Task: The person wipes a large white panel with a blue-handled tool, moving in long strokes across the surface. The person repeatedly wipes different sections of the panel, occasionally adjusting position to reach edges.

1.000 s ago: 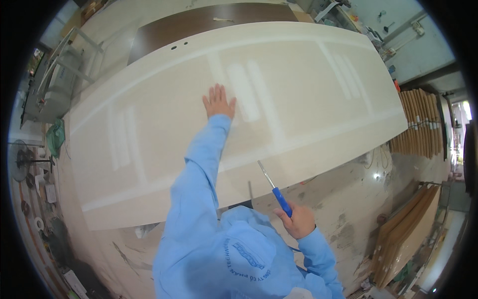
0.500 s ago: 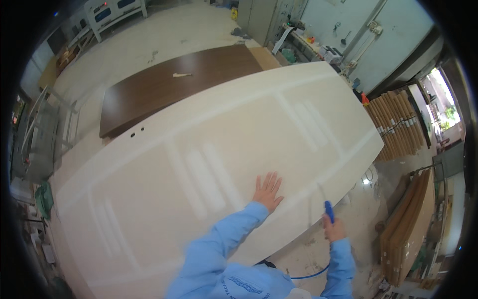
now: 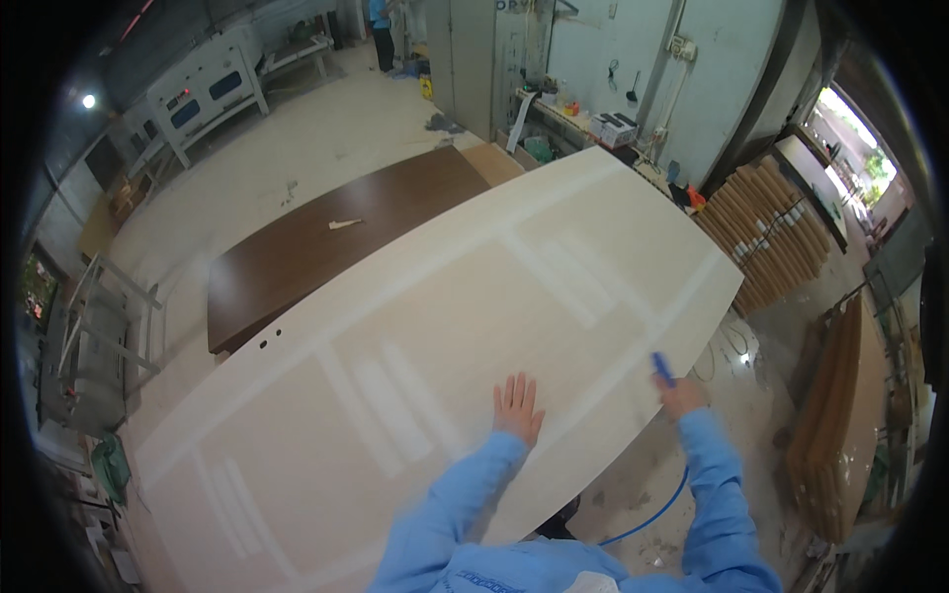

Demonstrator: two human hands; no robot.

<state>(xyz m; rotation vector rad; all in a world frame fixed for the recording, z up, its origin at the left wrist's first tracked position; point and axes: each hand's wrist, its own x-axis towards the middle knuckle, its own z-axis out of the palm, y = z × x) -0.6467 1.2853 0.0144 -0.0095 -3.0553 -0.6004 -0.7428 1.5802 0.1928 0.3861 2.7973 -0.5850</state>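
A large cream door panel (image 3: 445, 326) with whitish bands and two small holes near its far edge lies in front of me. My left hand (image 3: 516, 407) rests flat on it, fingers spread, holding nothing. Over the panel's near right edge, my right hand (image 3: 680, 397) is closed around a blue air blow gun (image 3: 663, 369), its front end pointing up and away over the panel. Its nozzle is too blurred to make out. A blue hose (image 3: 647, 521) curves below my right forearm.
Behind the panel lies a dark brown door panel (image 3: 326, 247) with a small pale scrap (image 3: 344, 224) on it. Bundled brown boards (image 3: 766, 237) stand at right, with more brown panels (image 3: 835, 425) leaning nearer. A cluttered shelf (image 3: 583, 124) and a distant person (image 3: 382, 30) are farther back.
My view has tilted up, bringing a distant person into sight. My right hand has swung the blow gun farther up along the panel's right edge. My left hand stays flat on the panel.
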